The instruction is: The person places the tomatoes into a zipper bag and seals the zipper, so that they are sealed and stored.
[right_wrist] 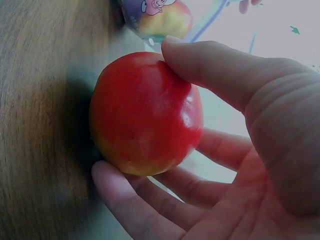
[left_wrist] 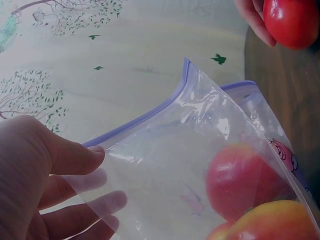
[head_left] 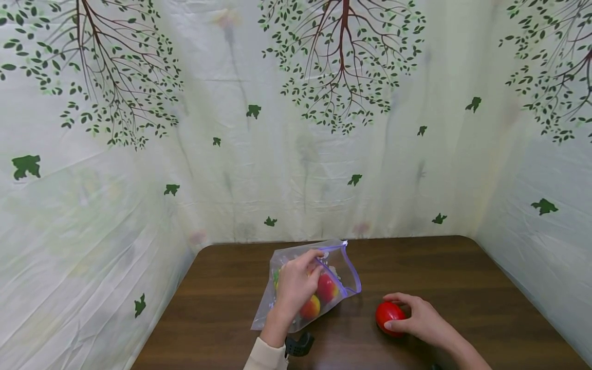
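Observation:
In the head view my left hand (head_left: 297, 282) pinches the edge of a clear zip bag (head_left: 287, 257) with a purple seal. The left wrist view shows the thumb outside and the fingertips seen through the film. The bag's mouth gapes toward the right. Inside the bag lie red-and-yellow fruits (left_wrist: 247, 180), partly hidden in the head view by the left hand. To the right, my right hand (head_left: 423, 319) grips a glossy red apple (right_wrist: 142, 115), yellowish at its lower end, with thumb and fingers around it. The apple is at the tabletop; whether it touches is unclear.
A dark brown wooden table (head_left: 222, 288) spans the work area. Behind it and at both sides hang pale curtains (head_left: 305, 169) printed with trees and leaves. A black strap (head_left: 299, 344) sits on the left wrist.

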### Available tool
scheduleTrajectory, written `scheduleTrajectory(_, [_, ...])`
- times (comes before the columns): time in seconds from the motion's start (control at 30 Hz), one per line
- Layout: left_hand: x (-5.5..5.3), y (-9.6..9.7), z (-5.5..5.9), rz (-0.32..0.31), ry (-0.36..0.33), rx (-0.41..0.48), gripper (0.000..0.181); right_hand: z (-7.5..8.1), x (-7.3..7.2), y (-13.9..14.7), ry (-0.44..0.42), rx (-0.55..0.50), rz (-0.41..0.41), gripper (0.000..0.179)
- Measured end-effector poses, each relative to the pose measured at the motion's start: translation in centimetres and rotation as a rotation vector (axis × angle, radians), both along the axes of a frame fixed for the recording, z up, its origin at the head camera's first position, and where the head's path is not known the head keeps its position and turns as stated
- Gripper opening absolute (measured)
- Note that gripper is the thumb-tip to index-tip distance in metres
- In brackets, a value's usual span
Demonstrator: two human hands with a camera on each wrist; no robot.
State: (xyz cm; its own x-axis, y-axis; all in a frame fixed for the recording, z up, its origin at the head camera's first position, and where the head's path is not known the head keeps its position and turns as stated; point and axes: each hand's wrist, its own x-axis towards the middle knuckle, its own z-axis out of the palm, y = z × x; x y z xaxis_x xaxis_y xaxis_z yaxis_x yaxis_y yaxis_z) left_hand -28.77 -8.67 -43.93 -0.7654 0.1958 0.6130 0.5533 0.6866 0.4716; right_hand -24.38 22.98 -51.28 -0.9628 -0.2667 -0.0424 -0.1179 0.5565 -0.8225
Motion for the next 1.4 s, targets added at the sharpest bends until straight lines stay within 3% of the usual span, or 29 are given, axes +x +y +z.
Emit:
scheduleTrajectory(0.6, [0.2, -0.1, 0.0, -0.015, -0.017, 0.013, 0.023, -0.3, 0.1, 0.0, -0.018, -0.018, 0.005, 0.057])
scheduleTrajectory(1.13, [0.1, -0.1, 0.2, -0.034, -0.045, 0.017, 0.022, 0.3, -0.3, 0.0, 0.010, -0.024, 0.030, 0.056])
scheduleTrajectory(1.4, [0.1, -0.2, 0.3, -0.041, -0.046, 0.022, 0.021, 1.3, -0.5, -0.2, -0.007, -0.005, -0.010, 0.060])
